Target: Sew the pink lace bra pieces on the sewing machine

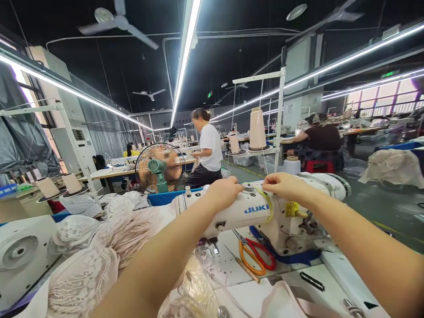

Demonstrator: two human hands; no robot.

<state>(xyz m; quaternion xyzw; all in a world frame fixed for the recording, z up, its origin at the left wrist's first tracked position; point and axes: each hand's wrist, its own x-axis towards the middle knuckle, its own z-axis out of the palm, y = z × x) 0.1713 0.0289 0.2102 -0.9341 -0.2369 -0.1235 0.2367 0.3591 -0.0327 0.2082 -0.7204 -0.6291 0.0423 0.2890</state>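
Both my hands are above the white JUKI sewing machine [238,218], on either side of a small metal thread guide [249,188] on its top. My left hand [225,193] has its fingers bent and closed beside the guide; what they hold is hidden. My right hand [281,185] pinches with thumb and forefinger, where a thin thread [265,164] comes down from the thread stand. A yellow tape measure [269,205] hangs over the machine arm. Under the arm lie scissors with orange and red handles [253,257] and a wooden-handled awl [248,269].
Pale lace garments [86,269] are heaped at left, near another machine [20,256]. A large thread cone [257,128] stands on the rack behind my right hand. Beyond are a floor fan [160,168], a person in a white shirt [211,148] and a seated person [323,137].
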